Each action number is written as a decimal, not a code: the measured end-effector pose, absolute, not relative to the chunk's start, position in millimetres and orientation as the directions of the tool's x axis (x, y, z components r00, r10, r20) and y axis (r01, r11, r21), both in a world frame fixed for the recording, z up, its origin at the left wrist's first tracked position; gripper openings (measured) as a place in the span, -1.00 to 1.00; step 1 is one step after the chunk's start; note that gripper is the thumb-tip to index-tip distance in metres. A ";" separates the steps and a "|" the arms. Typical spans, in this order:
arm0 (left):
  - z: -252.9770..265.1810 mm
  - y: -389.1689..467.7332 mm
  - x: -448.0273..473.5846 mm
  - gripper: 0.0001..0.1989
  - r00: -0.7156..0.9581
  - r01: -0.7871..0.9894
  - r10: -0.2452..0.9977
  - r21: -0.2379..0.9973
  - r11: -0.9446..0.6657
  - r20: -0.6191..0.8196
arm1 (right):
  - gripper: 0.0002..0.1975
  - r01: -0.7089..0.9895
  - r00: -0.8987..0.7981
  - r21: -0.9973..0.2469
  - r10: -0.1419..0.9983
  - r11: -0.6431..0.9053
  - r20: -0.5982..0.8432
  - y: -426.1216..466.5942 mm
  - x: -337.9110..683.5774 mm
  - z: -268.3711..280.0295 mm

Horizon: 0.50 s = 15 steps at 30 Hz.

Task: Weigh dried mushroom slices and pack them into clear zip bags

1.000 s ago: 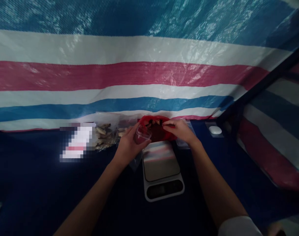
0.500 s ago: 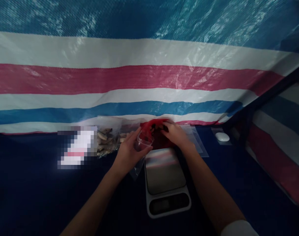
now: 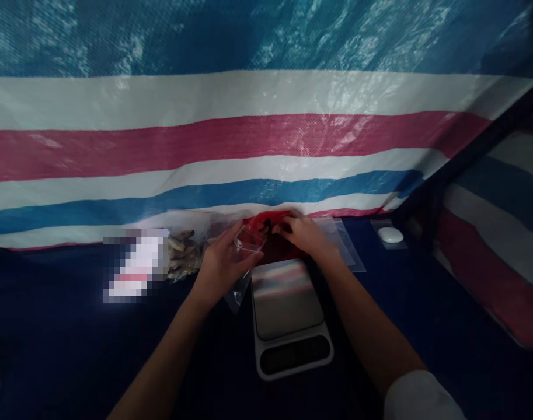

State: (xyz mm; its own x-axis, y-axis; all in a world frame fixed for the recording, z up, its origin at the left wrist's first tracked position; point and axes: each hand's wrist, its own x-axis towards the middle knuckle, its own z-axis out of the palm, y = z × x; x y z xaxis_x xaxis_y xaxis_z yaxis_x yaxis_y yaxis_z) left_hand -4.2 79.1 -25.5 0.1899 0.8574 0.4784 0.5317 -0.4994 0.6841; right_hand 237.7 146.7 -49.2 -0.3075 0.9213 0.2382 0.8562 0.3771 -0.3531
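My left hand point(image 3: 220, 265) is curled round a small clear plastic container point(image 3: 249, 240), thumb at its near side and fingers at its far side. The container is tilted toward the mouth of a red plastic bag point(image 3: 277, 251). At that mouth, the bent fingers and thumb of my right hand point(image 3: 305, 234) close on the bag's edge. Small dark and pale pieces show inside the bag, too dim to name. Just in front stands a white kitchen scale point(image 3: 288, 306) with a bare metal plate and a dark display.
Left of my hands lies a clear bag of dried pale slices point(image 3: 183, 256), beside a pixelated bright item point(image 3: 137, 268). Flat clear bags point(image 3: 347, 248) lie to the right. Farther right is a white rounded object point(image 3: 390, 235). A striped tarp point(image 3: 266, 140) hangs behind.
The view has shifted slightly, so the scale and hands appear a little farther left. My right fingers have drawn closer together at the red bag's mouth. The left hand still holds the container.
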 end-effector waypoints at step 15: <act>-29.6 92.2 -2.0 -0.31 0.239 0.551 0.830 0.634 -0.543 0.503 | -0.76 0.870 -0.271 -0.388 0.953 0.303 0.135 137.6 229.8 -36.3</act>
State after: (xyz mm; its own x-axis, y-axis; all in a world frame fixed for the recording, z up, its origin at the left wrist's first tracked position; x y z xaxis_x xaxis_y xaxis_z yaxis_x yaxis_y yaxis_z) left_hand -2.0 92.2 -29.6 0.2392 0.8304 0.5033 0.5508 -0.5429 0.6340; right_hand 229.8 137.6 -36.3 -0.2713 0.9530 0.1347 0.8705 0.3027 -0.3882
